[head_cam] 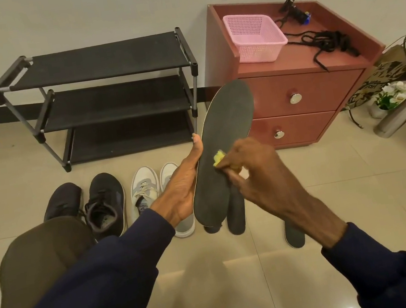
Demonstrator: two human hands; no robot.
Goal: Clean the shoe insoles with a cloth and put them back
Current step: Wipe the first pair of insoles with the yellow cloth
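Gripping dark-grey foam insole (223,155) by its edge, left hand (182,184); long axis pointing up and away; right hand (250,172) pinching crumpled yellow cloth (218,158) at mid-length.

Upper left stands a black shoe rack (107,100), and right of it a red cabinet (295,100) carries a pink basket (255,37) and black cords (331,42).

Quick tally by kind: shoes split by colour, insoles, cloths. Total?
dark shoes: 2
white shoes: 2
insoles: 4
cloth: 1
Total: 9
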